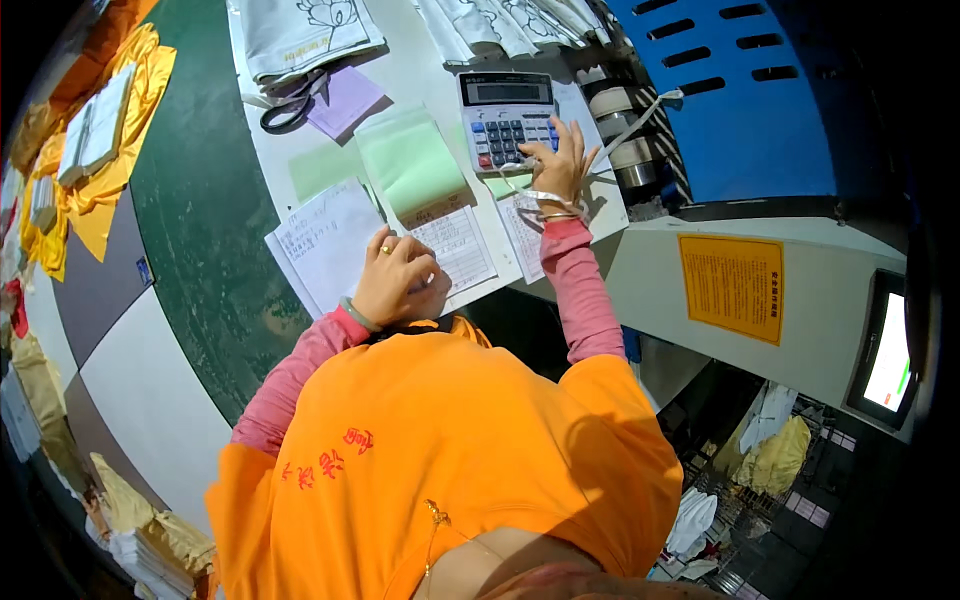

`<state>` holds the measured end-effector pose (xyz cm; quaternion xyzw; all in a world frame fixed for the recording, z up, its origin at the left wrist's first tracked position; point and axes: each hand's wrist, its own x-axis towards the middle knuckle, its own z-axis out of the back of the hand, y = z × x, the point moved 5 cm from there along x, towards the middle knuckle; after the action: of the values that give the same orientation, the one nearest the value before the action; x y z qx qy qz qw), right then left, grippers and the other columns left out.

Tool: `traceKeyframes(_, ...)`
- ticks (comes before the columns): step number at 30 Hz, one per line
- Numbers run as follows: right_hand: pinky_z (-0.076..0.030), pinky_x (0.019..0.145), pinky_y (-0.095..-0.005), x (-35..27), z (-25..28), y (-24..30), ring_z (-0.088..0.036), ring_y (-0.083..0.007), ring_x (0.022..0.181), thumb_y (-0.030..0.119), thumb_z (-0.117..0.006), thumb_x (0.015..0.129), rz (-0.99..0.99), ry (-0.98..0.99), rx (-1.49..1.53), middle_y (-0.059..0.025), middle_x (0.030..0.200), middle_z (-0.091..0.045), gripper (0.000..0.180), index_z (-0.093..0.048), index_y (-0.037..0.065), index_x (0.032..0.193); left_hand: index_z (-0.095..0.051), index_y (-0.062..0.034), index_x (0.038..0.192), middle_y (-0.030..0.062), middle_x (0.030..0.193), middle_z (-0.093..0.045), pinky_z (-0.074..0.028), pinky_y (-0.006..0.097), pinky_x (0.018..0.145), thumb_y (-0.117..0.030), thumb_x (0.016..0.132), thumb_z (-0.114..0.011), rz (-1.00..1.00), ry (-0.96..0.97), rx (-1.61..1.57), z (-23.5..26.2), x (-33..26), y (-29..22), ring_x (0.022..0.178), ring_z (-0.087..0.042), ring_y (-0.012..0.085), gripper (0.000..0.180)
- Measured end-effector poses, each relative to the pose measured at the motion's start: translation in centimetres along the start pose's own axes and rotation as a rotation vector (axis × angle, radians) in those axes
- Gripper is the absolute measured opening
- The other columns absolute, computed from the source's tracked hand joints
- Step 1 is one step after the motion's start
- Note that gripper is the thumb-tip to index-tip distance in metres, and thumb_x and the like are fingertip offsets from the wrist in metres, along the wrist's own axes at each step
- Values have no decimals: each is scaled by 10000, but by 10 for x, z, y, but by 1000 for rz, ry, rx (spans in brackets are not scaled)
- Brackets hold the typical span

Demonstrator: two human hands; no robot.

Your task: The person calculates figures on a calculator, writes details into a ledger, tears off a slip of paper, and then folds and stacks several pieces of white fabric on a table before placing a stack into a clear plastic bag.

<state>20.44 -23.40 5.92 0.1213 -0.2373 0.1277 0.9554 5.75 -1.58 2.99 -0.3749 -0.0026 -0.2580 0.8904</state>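
My right hand (562,160) is over a grey calculator (508,120), its fingers spread and a fingertip at the lower keys. A pale thin strip shows beside that hand's wrist; I cannot make out what it is. My left hand (394,277) rests on the lower edge of an open notebook (328,245) with handwriting, its fingers loosely bent and apart. To the right of it lies a written form sheet (455,246), partly under a green paper slip (412,160). Another printed sheet (522,232) sits below the calculator.
Black-handled scissors (290,112) and a purple paper (346,100) lie on the white table (262,165). Printed white fabric (310,40) is stacked at the far left. A blue slotted machine cover (740,120) and a lit screen (884,345) stand at the right.
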Motion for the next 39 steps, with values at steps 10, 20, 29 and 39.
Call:
traceKeyframes(10,-88,1007,-575,-18,6,-22,-379,-295,1162,33,-496,700,-19,-115,33,-57,1102,-516,311,-679,248,830,-571,-193,841,6,907,-507,-193,465,977,-174,635,-663,10,-22,-16,0,1,-1,920,-458,223,226)
traceKeyframes(20,-108,1011,-566,-14,13,-18,-390,-285,1153,31,-524,685,5,-187,74,-61,1089,-523,301,-684,241,829,-577,-189,845,17,926,-509,-178,479,973,-173,652,-671,8,8,-25,2,1,-1,942,-449,215,215)
traceKeyframes(29,-74,1002,-592,-3,9,-14,-355,-298,1186,15,-539,648,32,-67,-22,-70,1158,-502,235,-671,191,731,-576,-192,854,14,932,-509,-169,484,977,-172,652,-671,17,22,-33,1,0,-1,951,-449,216,224)
traceKeyframes(39,-30,1005,-598,13,-19,16,-246,-303,1256,-32,-582,623,11,49,21,-81,1220,-449,319,-677,233,774,-571,-197,868,11,935,-509,-162,482,983,-181,652,-669,8,8,-40,3,2,-2,952,-448,209,238)
